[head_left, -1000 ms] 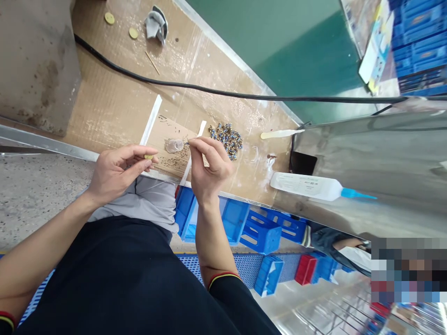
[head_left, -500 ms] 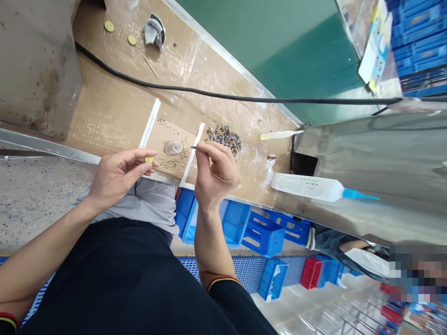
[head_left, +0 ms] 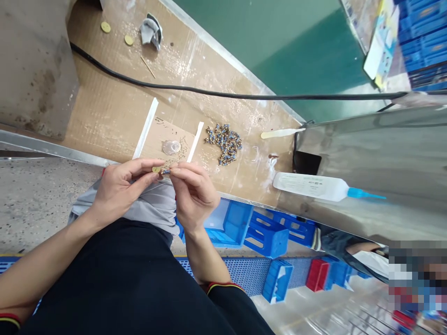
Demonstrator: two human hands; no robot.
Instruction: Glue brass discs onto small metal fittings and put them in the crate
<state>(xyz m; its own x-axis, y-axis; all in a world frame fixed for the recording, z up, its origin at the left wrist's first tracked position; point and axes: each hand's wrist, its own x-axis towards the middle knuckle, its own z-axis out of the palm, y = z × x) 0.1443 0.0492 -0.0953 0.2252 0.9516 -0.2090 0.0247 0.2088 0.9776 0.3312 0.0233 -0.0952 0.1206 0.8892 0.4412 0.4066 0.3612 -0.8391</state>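
Observation:
My left hand pinches a small round yellow disc between thumb and fingertips. Close against it, my right hand has thumb and fingers closed on a small blue-and-metal piece, its end at the disc's edge. Whether the two touch is too small to tell. Beyond my hands, a clear oval plastic dish lies on a cardboard sheet among tiny scattered bits. To the right of the sheet is a heap of small blue and gold metal pieces.
A black cable crosses the bench. Rightward lie a pale plastic spatula-like tool and a white bottle with a blue nozzle. Two yellow discs and a crumpled grey cloth are at the far left. Blue crates stand below the bench edge.
My right hand has moved left and toward my body, bringing the small piece to the yellow disc. My left hand has shifted slightly right and nearer to me, still holding the disc.

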